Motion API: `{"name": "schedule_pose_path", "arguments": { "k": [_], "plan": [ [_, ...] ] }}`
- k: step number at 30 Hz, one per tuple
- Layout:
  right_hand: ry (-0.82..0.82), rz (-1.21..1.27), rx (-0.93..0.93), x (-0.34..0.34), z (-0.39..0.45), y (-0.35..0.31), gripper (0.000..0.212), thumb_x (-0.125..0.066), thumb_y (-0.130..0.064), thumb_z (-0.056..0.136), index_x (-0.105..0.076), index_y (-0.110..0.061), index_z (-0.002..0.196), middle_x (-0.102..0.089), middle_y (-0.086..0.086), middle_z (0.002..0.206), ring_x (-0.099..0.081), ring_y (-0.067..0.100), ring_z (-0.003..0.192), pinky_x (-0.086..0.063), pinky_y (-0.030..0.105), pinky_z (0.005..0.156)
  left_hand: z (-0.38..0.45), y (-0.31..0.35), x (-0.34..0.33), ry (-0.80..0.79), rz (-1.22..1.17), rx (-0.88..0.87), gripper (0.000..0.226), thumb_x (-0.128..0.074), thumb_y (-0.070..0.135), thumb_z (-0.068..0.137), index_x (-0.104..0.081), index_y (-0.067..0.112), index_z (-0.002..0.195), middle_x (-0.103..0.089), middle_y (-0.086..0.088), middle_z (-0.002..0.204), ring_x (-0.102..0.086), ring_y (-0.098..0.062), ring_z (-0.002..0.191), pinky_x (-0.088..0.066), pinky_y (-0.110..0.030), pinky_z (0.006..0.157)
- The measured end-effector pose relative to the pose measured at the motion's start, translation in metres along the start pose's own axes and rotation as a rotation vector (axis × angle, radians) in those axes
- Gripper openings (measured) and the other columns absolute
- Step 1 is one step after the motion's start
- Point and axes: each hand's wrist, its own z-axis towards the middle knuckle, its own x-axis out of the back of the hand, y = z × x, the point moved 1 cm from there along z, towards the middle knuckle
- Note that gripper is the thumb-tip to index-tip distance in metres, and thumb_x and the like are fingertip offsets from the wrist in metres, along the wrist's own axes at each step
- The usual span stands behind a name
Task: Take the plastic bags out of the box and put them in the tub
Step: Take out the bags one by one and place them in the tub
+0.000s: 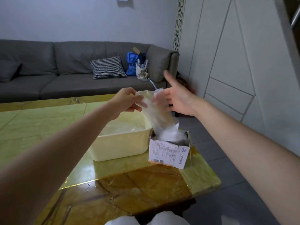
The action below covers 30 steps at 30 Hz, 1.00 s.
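A torn white cardboard box stands near the table's right edge, stuffed with clear plastic bags. One long clear bag stretches up out of the box. My left hand pinches its upper end above the tub. My right hand is just to the right of the bag's top with straight spread fingers, and its fingertips lie behind the plastic. A cream plastic tub sits directly left of the box with clear plastic lying inside it.
Tub and box rest on a glossy green and brown marble table. A grey sofa behind the table carries a checked cushion and bags. White cabinet panels fill the right side over grey floor.
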Motion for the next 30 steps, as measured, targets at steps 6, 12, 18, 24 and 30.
{"name": "schedule_pose_path", "arguments": {
  "k": [6, 12, 18, 24, 30],
  "plan": [
    [0.182, -0.271, 0.246, -0.022, 0.006, -0.022, 0.009, -0.070, -0.015, 0.084, -0.063, -0.012, 0.079, -0.056, -0.003, 0.067, -0.050, 0.003, 0.055, -0.041, 0.012, 0.051, -0.008, 0.010, 0.007, -0.107, -0.019, -0.091, 0.022, -0.064, 0.015, 0.085, -0.051, 0.013, 0.103, -0.065, 0.000, 0.073, -0.053, -0.011, 0.056, -0.045, -0.024, 0.057],
    [0.273, 0.020, 0.286, -0.022, 0.005, -0.035, 0.019, -0.070, -0.019, 0.084, -0.064, -0.007, 0.097, -0.060, 0.001, 0.075, -0.055, 0.010, 0.067, -0.047, 0.023, 0.066, -0.011, -0.009, 0.016, -0.201, 0.059, 0.031, 0.006, -0.064, 0.016, 0.085, -0.061, 0.013, 0.089, -0.065, 0.004, 0.067, -0.050, -0.009, 0.056, -0.043, -0.019, 0.055],
    [0.269, -0.097, 0.114, -0.034, 0.006, -0.018, 0.008, -0.062, -0.011, 0.090, -0.062, -0.007, 0.083, -0.059, 0.005, 0.070, -0.056, 0.014, 0.060, -0.051, 0.021, 0.058, -0.011, -0.021, 0.029, -0.145, -0.042, 0.088, 0.006, -0.064, 0.018, 0.085, -0.060, 0.013, 0.084, -0.069, 0.005, 0.067, -0.052, -0.003, 0.050, -0.043, -0.013, 0.047],
    [0.604, -0.494, 0.314, -0.044, 0.026, -0.019, 0.022, -0.052, -0.015, 0.094, -0.064, 0.003, 0.095, -0.063, 0.012, 0.095, -0.053, 0.020, 0.085, -0.043, 0.028, 0.075, -0.012, -0.043, 0.069, -0.069, -0.035, 0.144, 0.014, -0.062, 0.020, 0.087, -0.058, 0.014, 0.074, -0.056, 0.007, 0.053, -0.046, -0.002, 0.043, -0.038, -0.012, 0.041],
    [0.615, -0.507, 0.207, -0.062, 0.053, 0.003, 0.018, -0.046, -0.013, 0.095, -0.059, -0.007, 0.084, -0.063, 0.017, 0.103, -0.057, 0.030, 0.106, -0.042, 0.030, 0.080, -0.004, -0.069, 0.144, 0.469, 0.007, 0.271, 0.008, -0.055, 0.011, 0.092, -0.059, 0.005, 0.090, -0.064, -0.008, 0.078, -0.054, -0.001, 0.035, -0.040, -0.009, 0.033]
  ]
}}
